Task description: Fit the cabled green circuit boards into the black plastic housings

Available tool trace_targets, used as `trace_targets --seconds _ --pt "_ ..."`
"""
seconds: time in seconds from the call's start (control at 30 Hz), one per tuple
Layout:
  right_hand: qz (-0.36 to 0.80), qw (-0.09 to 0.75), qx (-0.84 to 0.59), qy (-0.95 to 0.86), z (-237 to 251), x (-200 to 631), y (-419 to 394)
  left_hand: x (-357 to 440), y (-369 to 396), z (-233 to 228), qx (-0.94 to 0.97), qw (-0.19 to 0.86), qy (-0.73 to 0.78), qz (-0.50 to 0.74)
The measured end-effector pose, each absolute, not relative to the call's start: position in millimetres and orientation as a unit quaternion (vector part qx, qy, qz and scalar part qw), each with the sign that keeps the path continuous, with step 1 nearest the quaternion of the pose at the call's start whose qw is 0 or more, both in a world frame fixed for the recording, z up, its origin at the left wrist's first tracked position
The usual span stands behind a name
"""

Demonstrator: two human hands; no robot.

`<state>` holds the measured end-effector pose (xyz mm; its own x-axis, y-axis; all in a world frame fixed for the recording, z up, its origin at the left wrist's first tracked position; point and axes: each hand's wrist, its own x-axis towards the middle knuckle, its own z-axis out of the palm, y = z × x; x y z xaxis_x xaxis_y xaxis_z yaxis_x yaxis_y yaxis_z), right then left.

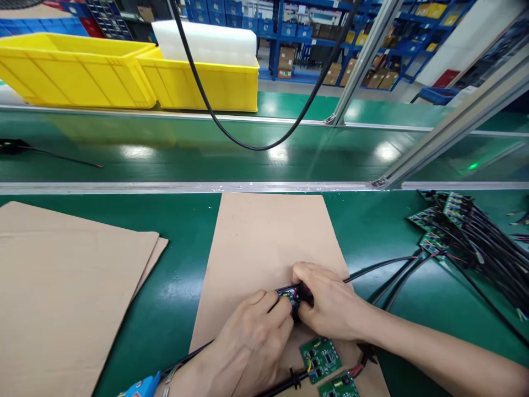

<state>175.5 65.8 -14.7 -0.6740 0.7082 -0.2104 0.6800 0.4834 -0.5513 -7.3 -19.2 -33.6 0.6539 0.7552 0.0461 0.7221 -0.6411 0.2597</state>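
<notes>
My left hand (248, 342) and my right hand (326, 303) meet over a brown cardboard sheet (264, 237) on the green bench. Together they pinch a small green circuit board with black cables (294, 295), mostly hidden by my fingers. A black cable (380, 266) runs from it to the right. Just below my hands lie two more green circuit boards (321, 358) with red and black wires. A blue wrist strap (140, 387) shows at my left wrist.
A pile of several wired circuit boards (454, 220) lies at the right. Larger cardboard sheets (61, 286) cover the bench at the left. Beyond a metal rail (185, 186) runs a green conveyor (185, 149), with yellow bins (78, 71) behind and a hanging black cable (256, 146).
</notes>
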Motion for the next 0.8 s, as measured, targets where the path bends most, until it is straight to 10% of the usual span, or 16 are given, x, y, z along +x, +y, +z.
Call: trace_targets --seconds 0.8 --pt "0.320 0.134 -0.391 -0.853 2.5 205.0 71.6 -9.8 -19.5 -42.2 0.899 0.121 0.408 0.103"
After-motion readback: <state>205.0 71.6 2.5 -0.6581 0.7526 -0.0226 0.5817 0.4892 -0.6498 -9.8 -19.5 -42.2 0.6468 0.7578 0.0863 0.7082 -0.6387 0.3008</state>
